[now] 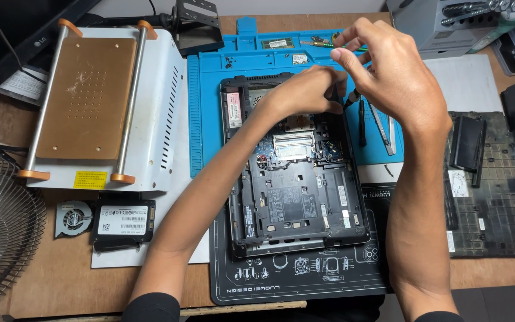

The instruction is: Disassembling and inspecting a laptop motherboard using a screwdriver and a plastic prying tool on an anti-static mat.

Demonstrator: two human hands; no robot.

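An opened black laptop (296, 203) lies bottom-up on a black work mat (281, 280) and a blue mat (210, 71), its circuit board and memory slot (293, 145) exposed. My left hand (305, 89) rests on the laptop's upper right part, fingers pinched together on a small dark part there. My right hand (388, 77) hovers just right of it, fingers curled around a thin screwdriver whose dark tip (351, 98) points at the same corner. What the fingertips touch is hidden.
A white heating-plate machine (99, 101) stands at left, with a wire fan guard (1, 226), a small cooling fan (73, 217) and a black drive (123, 222) below it. The removed bottom cover (496, 197) lies at right. Tweezers and tools (382, 128) sit on the blue mat.
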